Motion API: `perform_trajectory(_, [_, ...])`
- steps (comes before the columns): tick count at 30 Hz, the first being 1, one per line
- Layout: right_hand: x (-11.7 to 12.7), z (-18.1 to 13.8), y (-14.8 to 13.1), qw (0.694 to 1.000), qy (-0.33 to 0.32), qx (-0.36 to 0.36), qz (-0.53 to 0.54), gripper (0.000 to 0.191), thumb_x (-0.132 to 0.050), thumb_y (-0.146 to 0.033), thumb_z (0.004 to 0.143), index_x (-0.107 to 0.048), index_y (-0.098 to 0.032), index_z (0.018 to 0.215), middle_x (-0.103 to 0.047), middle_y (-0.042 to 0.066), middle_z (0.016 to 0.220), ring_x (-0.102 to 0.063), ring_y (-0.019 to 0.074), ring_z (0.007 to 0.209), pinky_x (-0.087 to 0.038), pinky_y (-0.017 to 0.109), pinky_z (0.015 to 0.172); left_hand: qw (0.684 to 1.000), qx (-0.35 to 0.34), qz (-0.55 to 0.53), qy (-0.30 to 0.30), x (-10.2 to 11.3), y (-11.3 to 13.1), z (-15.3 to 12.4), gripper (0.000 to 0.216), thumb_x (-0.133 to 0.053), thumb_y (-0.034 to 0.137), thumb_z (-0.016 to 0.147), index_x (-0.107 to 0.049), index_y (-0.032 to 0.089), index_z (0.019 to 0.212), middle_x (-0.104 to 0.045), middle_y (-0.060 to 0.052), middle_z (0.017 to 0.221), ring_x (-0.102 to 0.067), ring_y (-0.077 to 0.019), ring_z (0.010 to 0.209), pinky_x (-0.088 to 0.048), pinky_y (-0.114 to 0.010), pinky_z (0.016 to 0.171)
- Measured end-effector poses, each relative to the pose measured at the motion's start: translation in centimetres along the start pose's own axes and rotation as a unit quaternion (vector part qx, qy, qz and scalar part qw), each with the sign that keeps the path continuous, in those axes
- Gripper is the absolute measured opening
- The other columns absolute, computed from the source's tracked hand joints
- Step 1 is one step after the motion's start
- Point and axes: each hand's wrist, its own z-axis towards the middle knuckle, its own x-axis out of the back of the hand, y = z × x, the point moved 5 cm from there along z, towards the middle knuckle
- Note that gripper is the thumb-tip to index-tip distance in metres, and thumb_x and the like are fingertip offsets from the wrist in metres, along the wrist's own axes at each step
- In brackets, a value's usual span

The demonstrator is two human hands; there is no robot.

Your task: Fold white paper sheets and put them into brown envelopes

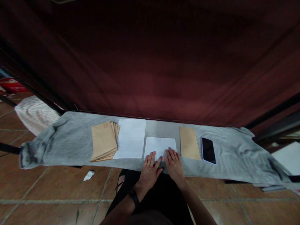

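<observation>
The left hand [149,172] and right hand [174,165] rested flat, clasping nothing, on the near part of the white paper [159,144], just left of the lone envelope [189,143]; uneven pressure risked a crooked crease; a rightward slip risked nudging that envelope towards the phone [208,150].

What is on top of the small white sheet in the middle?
Fingers of the left hand and right hand lie on the near part of the sheet. Whatever is directly beneath them is covered and cannot be seen.
</observation>
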Motion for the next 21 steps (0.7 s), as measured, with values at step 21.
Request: perform_trajectory(21, [-1.9,3.9,0.0,0.999,0.014,0.029,-0.026,0.053,-0.036,-0.033,0.105,-0.037,-0.014,0.154,-0.034,0.016,0.160,-0.034,0.0292,0.147,-0.026,0.049,0.118,1.000,0.000,-0.002,-0.004,0.6,0.3,0.0,0.070,-0.064,0.043,0.092,-0.034,0.031,0.155,-0.029,-0.015,0.163,-0.034,-0.0344,0.148,-0.036,-0.055,0.116])
